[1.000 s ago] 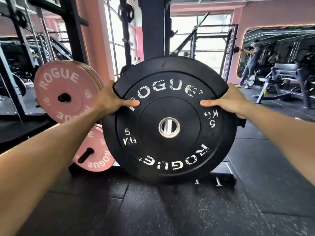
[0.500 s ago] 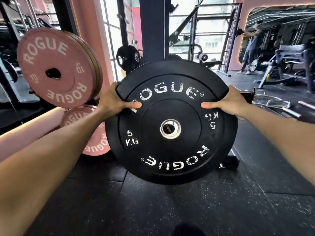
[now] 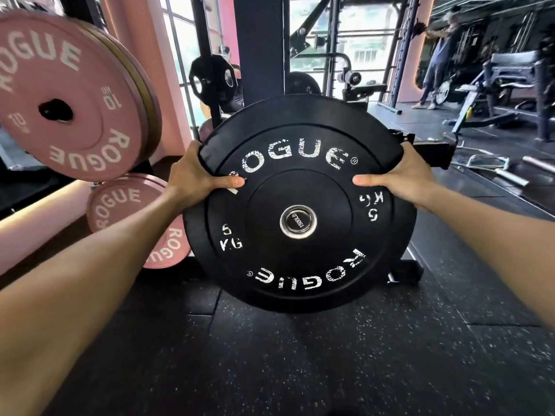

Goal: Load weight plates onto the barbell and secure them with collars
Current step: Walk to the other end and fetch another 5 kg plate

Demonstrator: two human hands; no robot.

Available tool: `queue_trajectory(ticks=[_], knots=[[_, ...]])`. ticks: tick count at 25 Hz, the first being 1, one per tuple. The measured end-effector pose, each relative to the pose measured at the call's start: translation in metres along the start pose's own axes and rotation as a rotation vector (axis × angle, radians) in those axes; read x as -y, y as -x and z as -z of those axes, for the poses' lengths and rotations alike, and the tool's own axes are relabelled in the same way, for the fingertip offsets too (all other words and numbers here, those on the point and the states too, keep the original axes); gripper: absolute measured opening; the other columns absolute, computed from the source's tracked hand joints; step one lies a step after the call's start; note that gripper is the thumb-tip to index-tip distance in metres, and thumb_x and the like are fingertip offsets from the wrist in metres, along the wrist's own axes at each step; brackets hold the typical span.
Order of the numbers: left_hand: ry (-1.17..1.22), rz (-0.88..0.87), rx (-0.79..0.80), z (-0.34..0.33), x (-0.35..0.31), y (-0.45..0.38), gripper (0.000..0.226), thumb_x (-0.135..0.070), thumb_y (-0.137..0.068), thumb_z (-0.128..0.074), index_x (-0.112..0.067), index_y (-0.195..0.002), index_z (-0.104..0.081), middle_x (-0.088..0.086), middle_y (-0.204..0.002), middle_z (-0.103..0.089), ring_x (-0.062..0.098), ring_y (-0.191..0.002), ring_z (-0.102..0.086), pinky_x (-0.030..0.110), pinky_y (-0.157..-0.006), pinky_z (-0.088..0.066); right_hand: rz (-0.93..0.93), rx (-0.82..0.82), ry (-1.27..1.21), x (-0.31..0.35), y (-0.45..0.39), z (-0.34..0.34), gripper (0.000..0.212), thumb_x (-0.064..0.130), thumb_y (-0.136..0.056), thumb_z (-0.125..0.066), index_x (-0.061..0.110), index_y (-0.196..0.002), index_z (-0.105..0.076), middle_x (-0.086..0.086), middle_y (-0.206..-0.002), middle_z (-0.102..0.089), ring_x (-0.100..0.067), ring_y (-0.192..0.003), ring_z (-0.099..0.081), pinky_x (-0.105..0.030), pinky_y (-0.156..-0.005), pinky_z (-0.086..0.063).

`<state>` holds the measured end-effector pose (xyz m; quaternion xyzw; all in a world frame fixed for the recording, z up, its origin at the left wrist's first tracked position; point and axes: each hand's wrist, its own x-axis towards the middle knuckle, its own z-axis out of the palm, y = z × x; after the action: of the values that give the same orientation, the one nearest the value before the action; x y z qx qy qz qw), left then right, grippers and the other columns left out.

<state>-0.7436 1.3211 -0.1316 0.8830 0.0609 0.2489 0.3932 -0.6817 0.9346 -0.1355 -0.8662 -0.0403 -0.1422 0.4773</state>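
Observation:
A black 5 kg plate (image 3: pixel 300 253) marked ROGUE faces me upright in the middle of the view. My left hand (image 3: pixel 195 175) grips its upper left rim, thumb on the face. My right hand (image 3: pixel 402 178) grips its upper right rim the same way. In the plate's steel centre ring shows the end of a barbell sleeve (image 3: pixel 298 221) with small print on it. The rest of the bar is hidden behind the plate. No collar is in view.
Pink 10 kg plates (image 3: pixel 69 97) hang on a rack peg at upper left, another pink plate (image 3: pixel 132 217) below them. A dark rack upright (image 3: pixel 261 46) stands behind. Bars lie on the floor (image 3: pixel 507 172) at right. A person (image 3: pixel 441 58) stands far right.
The view has shifted closer and to the right; the pink plates slid left. The plate's centre hole, through which daylight showed earlier, now frames the barbell sleeve end. Both hands keep their grip.

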Motion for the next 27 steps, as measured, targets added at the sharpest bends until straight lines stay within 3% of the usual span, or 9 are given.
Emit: queue_trajectory(ticks=[3,5,7,10,17,24,27], knots=[[0.002,-0.056,-0.005,0.001,-0.001,0.012,0.099,-0.056,-0.044,-0.097,-0.023,-0.122,-0.048,-0.007,-0.12,-0.065,0.014,-0.109,-0.059,0.034,-0.095,-0.047,0.066,-0.048,0.008,-0.002,0.006,-0.003,0.107,0.068,-0.03,-0.092,0.03,-0.122,-0.051,0.011,-0.12,-0.063,-0.012,-0.116,-0.057,-0.04,-0.101,-0.047],[-0.037,-0.084,0.03,0.002,0.003,0.018,0.105,-0.032,-0.047,-0.101,-0.014,-0.128,-0.037,-0.001,-0.127,-0.056,0.015,-0.113,-0.049,0.03,-0.093,-0.04,0.069,-0.052,0.069,-0.003,0.013,-0.005,0.111,0.051,-0.042,-0.096,0.026,-0.131,-0.036,0.0,-0.132,-0.046,-0.021,-0.129,-0.041,-0.044,-0.109,-0.037],[-0.084,-0.099,0.05,0.001,0.004,0.02,0.106,-0.021,-0.044,-0.101,-0.013,-0.123,-0.032,0.006,-0.132,-0.051,0.018,-0.118,-0.046,0.029,-0.095,-0.037,0.065,-0.039,0.149,-0.003,0.021,-0.004,0.116,0.038,-0.045,-0.098,0.026,-0.135,-0.026,-0.007,-0.133,-0.035,-0.026,-0.133,-0.031,-0.047,-0.112,-0.032],[-0.105,-0.084,0.042,0.0,0.006,0.019,0.104,-0.019,-0.044,-0.101,-0.02,-0.115,-0.026,0.011,-0.135,-0.048,0.028,-0.127,-0.046,0.035,-0.102,-0.04,0.075,-0.05,0.169,0.001,0.022,-0.004,0.115,0.035,-0.043,-0.098,0.025,-0.132,-0.026,-0.01,-0.132,-0.033,-0.028,-0.132,-0.03,-0.049,-0.111,-0.032],[-0.094,-0.056,0.012,-0.018,0.008,-0.011,0.111,-0.017,-0.045,-0.101,-0.014,-0.128,-0.027,0.014,-0.129,-0.049,0.033,-0.124,-0.049,0.048,-0.107,-0.042,0.07,-0.084,0.133,-0.004,-0.007,-0.016,0.108,0.035,-0.043,-0.098,0.025,-0.124,-0.028,-0.01,-0.133,-0.035,-0.028,-0.132,-0.03,-0.048,-0.111,-0.033],[-0.092,-0.07,0.027,-0.058,0.025,-0.105,0.115,-0.016,-0.045,-0.101,-0.015,-0.132,-0.026,0.011,-0.13,-0.048,0.032,-0.125,-0.047,0.048,-0.108,-0.04,0.068,-0.109,0.136,-0.021,-0.095,-0.045,0.109,0.037,-0.043,-0.098,0.022,-0.125,-0.028,-0.012,-0.133,-0.036,-0.029,-0.131,-0.033,-0.047,-0.109,-0.035],[-0.093,-0.067,0.01,-0.081,0.038,-0.149,0.104,-0.018,-0.045,-0.101,-0.021,-0.118,-0.026,0.011,-0.127,-0.049,0.032,-0.121,-0.049,0.047,-0.104,-0.044,0.088,-0.124,0.139,-0.028,-0.143,-0.06,0.109,0.038,-0.042,-0.099,0.021,-0.124,-0.029,-0.012,-0.133,-0.038,-0.031,-0.131,-0.034,-0.049,-0.109,-0.035]])
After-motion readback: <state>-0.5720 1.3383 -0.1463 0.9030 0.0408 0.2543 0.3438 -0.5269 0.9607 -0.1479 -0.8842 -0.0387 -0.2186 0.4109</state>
